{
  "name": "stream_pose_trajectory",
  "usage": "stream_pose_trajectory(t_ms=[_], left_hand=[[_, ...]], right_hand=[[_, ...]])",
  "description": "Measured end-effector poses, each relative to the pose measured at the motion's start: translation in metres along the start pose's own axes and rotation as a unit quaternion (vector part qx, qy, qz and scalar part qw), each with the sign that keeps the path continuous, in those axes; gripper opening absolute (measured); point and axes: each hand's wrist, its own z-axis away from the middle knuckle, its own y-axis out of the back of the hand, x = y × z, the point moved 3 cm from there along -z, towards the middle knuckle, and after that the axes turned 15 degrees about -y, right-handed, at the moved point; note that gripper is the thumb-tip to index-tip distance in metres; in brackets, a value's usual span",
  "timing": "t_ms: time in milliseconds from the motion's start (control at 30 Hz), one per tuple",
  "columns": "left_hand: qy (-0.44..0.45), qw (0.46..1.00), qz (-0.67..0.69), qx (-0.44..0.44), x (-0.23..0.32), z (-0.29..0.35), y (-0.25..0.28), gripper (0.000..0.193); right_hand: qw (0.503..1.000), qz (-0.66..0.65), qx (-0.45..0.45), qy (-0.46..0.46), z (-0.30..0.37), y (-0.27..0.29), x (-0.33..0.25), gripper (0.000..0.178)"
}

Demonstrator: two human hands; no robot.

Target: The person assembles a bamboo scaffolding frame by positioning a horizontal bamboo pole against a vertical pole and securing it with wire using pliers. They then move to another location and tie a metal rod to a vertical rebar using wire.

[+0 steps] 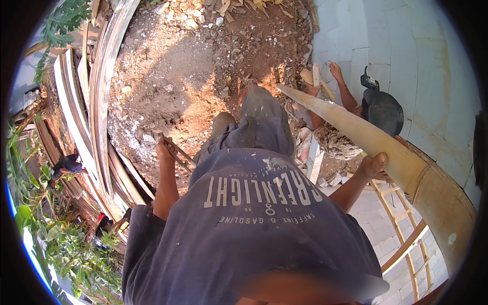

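My left hand (165, 148) is closed around the end of a dark, thin tool (182, 155) with two long arms, which looks like pincers and hangs beside my left leg. On the right, my right hand (375, 166) grips the lower edge of a long yellowish wooden board (351, 120). That board runs slantwise from near my feet to the lower right rim. Just past it a co-worker in a dark cap (382, 114) bends low, partly hidden by the board. One hand of that person (336, 72) is raised near a short piece of wood (316, 76).
A pale block wall (396, 46) rises on the right. Bamboo ladder (399, 223) stands at lower right. Long boards (101, 101) are stacked on the left beside green plants (66, 254). Rubble-strewn soil (173, 71) lies ahead of my feet.
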Motion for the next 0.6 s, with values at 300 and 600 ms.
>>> stream_pose_trajectory(t_ms=[300,600], left_hand=[[-0.187,0.905,-0.297,-0.238,0.044,-0.065,-0.175,0.053],[-0.140,0.891,-0.318,-0.293,0.079,-0.046,-0.309,0.048]], right_hand=[[0.960,-0.193,-0.201,-0.029,-0.031,0.032,-0.031,0.086],[0.946,-0.272,-0.086,-0.155,-0.021,0.027,-0.073,0.085]])
